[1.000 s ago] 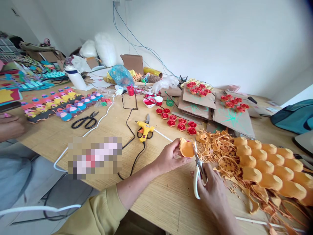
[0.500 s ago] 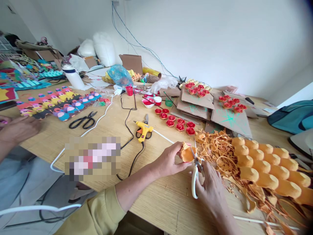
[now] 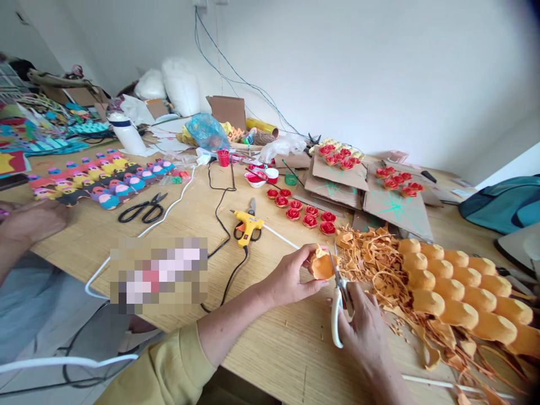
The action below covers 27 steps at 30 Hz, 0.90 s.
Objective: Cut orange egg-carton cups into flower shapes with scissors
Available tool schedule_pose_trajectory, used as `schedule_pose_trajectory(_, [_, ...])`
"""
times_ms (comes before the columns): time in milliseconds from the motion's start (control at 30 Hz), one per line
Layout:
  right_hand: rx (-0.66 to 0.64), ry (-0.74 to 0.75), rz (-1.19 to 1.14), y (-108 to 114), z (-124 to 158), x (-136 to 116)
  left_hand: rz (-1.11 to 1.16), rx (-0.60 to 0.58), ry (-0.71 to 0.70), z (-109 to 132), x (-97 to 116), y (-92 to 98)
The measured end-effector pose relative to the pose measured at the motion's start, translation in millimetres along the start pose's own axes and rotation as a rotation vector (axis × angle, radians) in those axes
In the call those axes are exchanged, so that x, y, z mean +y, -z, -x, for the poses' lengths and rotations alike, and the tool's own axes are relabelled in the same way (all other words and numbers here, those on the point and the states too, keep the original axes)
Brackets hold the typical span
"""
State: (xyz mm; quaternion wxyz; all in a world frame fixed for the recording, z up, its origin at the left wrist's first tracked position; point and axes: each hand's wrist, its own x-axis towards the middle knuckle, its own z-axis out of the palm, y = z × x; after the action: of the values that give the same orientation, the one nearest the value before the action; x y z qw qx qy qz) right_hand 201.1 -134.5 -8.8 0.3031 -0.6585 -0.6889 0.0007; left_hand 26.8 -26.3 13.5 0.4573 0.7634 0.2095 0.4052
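My left hand (image 3: 293,277) pinches an orange egg-carton cup (image 3: 324,266) between thumb and fingers, its cut edge turned to the right. In my right hand (image 3: 365,318) is a pair of white-handled scissors (image 3: 337,315), fingers wrapped in the loops. The blades point up and lie against the cup's right rim. Just beyond the cup spreads a heap of orange carton scraps (image 3: 371,253). To the right lies an orange egg carton (image 3: 459,284) with its cups facing up.
A yellow glue gun (image 3: 248,226) with its black cord lies left of my hands. Red paper roses (image 3: 310,216) stand beyond, near cardboard sheets (image 3: 394,208). Black scissors (image 3: 143,209) rest farther left, by painted carton figures (image 3: 101,180). Another person's hand (image 3: 36,222) is at the left edge.
The scissors have swung slightly and their blades look closer together at the cup's rim. My left hand keeps its hold on the cup. The camera view has shifted a little.
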Motion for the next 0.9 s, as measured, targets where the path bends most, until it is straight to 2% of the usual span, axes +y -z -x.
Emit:
schedule_pose_trajectory(167, [0.015,0.001,-0.009,1.5,-0.4,-0.6,0.100,0.038,0.042,-0.2,-3.1,-1.3])
schedule_pose_trajectory(533, [0.011,-0.053,-0.032,-1.5,4.4,1.7,0.318,0.044,0.102,-3.2,-0.1,2.7])
schedule_pose_trajectory(900, [-0.030,-0.064,-0.036,-1.4,0.5,0.8,0.259,-0.044,0.073,-4.0,0.9,6.3])
